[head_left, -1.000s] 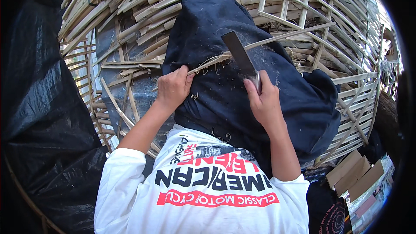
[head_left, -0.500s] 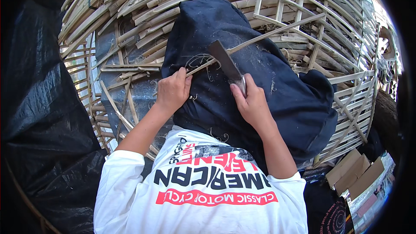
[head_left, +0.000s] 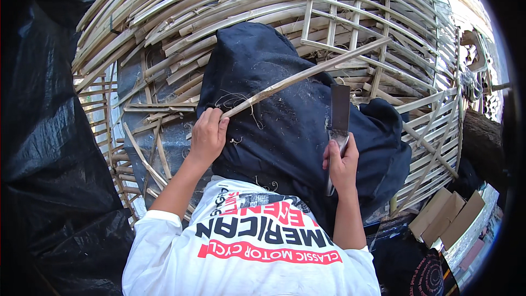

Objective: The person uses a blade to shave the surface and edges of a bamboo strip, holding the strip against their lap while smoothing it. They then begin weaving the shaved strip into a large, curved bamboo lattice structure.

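My left hand (head_left: 208, 136) is closed on the near end of a long bamboo strip (head_left: 307, 75), which slants up to the right over the dark cloth (head_left: 263, 148) covering my lap. To the right, my right hand (head_left: 343, 165) grips the handle of a knife with a broad, dark, square-ended blade (head_left: 340, 108). The blade points away from me and stands apart from the strip. Thin curled shavings (head_left: 235, 101) cling near the strip's held end, and more flecks lie on the cloth.
Stacked bamboo slats (head_left: 241, 5) span the far side, with a lattice panel (head_left: 345, 13) at the far right. Black plastic sheeting (head_left: 60, 131) hangs at left. Loose bamboo pieces (head_left: 159, 153) lie beside my left arm. At lower right stands an open cardboard box (head_left: 446, 216).
My right hand has drawn the knife off the strip, moving it right and nearer, and the blade has turned more upright. The strip stays in my left hand.
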Available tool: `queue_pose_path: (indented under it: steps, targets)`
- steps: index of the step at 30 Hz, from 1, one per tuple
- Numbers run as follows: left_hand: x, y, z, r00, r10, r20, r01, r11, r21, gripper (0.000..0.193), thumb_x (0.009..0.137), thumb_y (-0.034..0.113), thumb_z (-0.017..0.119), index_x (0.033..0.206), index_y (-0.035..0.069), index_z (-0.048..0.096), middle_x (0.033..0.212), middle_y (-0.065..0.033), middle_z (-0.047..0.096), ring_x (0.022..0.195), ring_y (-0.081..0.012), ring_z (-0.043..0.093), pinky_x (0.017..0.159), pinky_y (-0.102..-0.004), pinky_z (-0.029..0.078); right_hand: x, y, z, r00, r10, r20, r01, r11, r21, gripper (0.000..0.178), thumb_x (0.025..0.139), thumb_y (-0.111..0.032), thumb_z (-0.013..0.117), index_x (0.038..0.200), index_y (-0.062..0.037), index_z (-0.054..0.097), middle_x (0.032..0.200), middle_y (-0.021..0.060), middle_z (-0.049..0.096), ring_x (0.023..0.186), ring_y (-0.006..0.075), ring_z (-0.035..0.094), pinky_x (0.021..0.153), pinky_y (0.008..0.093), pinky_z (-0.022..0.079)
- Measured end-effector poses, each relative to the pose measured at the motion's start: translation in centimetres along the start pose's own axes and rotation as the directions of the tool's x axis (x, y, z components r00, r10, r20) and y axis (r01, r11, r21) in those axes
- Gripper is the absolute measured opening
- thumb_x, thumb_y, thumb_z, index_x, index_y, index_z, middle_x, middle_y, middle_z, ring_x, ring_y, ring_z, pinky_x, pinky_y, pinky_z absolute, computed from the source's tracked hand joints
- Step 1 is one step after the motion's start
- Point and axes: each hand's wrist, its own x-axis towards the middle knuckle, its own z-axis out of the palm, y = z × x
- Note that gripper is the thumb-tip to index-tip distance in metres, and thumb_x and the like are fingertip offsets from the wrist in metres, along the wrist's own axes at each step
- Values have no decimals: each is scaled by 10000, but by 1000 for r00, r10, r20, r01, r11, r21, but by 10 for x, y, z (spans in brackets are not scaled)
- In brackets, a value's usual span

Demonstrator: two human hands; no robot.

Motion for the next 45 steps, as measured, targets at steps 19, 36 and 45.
queue_pose_path:
  steps: [19,36,45]
  targets:
    - [22,-29,-16,907,-130,402,266,915,-304,303,919,320,635,848,26,625,591,-151,568,523,-285,570,528,-367,424,71,-46,-13,963,-250,-98,247,968,-40,167,1004,-209,512,951,-54,477,648,5,521,476,58,479,432,208,395]
    - [24,-36,-2,947,-85,309,165,956,-242,315,902,320,641,802,22,615,608,-161,578,564,-327,608,514,-375,438,86,3,31,971,-236,-40,212,925,-314,202,976,-213,562,1009,-31,483,586,-3,508,441,57,457,405,231,359]
    - [28,-31,-2,922,-125,367,267,890,-369,248,892,240,652,805,9,628,724,-143,687,666,-307,684,568,-353,503,88,-9,30,982,-186,44,190,923,-334,181,980,-216,548,978,-50,477,585,10,518,443,83,478,414,249,379]
